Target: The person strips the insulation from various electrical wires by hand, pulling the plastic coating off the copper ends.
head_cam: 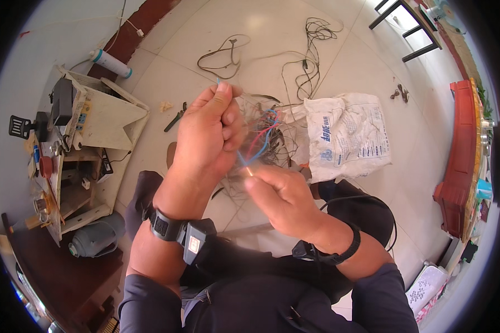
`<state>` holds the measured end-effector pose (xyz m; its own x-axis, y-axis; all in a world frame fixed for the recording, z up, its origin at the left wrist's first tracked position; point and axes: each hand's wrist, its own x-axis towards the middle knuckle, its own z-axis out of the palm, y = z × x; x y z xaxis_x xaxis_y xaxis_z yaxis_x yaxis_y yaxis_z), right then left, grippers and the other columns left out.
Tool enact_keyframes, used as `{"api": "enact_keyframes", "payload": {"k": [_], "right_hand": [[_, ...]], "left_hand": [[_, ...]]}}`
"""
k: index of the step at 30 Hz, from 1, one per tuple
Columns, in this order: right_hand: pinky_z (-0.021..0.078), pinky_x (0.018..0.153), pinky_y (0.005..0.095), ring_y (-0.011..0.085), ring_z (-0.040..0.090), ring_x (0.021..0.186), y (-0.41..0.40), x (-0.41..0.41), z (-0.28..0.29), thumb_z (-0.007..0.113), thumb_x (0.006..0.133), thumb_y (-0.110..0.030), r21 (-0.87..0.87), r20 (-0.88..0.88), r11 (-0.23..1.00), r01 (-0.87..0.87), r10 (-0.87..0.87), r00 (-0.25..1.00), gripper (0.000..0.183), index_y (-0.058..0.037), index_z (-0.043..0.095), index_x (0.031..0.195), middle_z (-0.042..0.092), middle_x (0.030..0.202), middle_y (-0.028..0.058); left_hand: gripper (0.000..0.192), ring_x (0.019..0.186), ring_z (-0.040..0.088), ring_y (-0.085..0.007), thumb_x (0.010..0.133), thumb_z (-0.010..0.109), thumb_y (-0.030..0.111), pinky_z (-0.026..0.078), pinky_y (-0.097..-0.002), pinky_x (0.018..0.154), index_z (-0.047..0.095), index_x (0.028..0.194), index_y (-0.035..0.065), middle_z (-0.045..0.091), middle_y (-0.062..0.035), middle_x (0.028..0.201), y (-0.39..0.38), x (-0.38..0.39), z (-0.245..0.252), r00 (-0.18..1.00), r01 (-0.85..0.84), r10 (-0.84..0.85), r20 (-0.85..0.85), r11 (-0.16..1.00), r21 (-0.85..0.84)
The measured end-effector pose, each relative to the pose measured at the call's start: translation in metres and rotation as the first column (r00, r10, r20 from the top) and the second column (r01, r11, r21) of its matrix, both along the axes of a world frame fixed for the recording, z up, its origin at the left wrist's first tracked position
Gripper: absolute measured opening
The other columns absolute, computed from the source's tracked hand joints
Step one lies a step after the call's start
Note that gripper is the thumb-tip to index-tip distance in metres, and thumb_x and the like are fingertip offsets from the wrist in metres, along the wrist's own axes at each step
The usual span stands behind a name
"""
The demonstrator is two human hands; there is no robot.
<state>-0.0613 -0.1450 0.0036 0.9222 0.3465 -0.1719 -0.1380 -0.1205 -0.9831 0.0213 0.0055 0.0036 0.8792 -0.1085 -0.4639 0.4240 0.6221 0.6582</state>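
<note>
My left hand (210,125) is closed around a blue insulated wire, and a short blue end sticks up past the thumb. Lower and to the right, my right hand (281,197) pinches a bare copper-coloured wire end (250,170) between thumb and forefinger. A blue wire (263,147) and a red wire (256,139) run from near that pinch towards a tangled heap of thin wires (278,143) on the floor. Motion blurs the area around the fingertips. The left hand and forearm hide part of the heap.
Right of the heap lies a white woven sack (348,135) bearing print. Black cables (310,75) and a looped cord (218,62) lie farther out on the tiles. Dark-handled pliers (176,117) rest left of my left hand. A worn cabinet (112,125) and a grey thermos jug (98,235) are at left.
</note>
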Motion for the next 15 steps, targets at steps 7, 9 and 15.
{"api": "enact_keyframes", "payload": {"k": [7,9,15], "right_hand": [[0.0336,0.05,0.0405,0.0275,0.04,0.05,-0.002,-0.009,0.016,0.057,0.094,-0.014,-0.02,0.087,0.996,-0.09,0.092,0.992,0.034,-0.0016,0.043,0.067,0.045,0.06,0.0132],[0.0352,0.05,0.0416,0.0306,0.043,0.051,-0.004,-0.014,0.02,0.058,0.094,-0.014,-0.066,0.079,0.979,-0.192,0.197,0.977,0.034,-0.0029,0.043,0.066,0.046,0.061,0.013],[0.0372,0.05,0.0435,0.0342,0.047,0.053,-0.009,-0.032,0.034,0.061,0.092,-0.015,-0.111,0.227,0.959,-0.26,0.279,0.933,0.032,-0.0037,0.045,0.066,0.045,0.06,0.0121]], "left_hand": [[0.023,0.049,0.03,-0.0052,0.105,0.05,0.026,0.025,-0.0217,0.04,0.053,0.105,0.0034,0.038,0.0045,0.065,0.029,0.028,-0.01,0.988,-0.139,0.135,0.072,0.988,0.065],[0.023,0.048,0.03,-0.0057,0.105,0.051,0.026,0.025,-0.0219,0.04,0.052,0.105,0.0032,0.038,0.0042,0.065,0.032,0.029,-0.018,0.988,-0.152,0.15,0.036,0.984,0.09],[0.021,0.048,0.029,-0.0061,0.105,0.05,0.025,0.025,-0.0221,0.041,0.052,0.103,0.0043,0.038,0.0043,0.065,0.062,0.058,-0.036,0.956,-0.292,0.289,0.044,0.948,0.13]]}}
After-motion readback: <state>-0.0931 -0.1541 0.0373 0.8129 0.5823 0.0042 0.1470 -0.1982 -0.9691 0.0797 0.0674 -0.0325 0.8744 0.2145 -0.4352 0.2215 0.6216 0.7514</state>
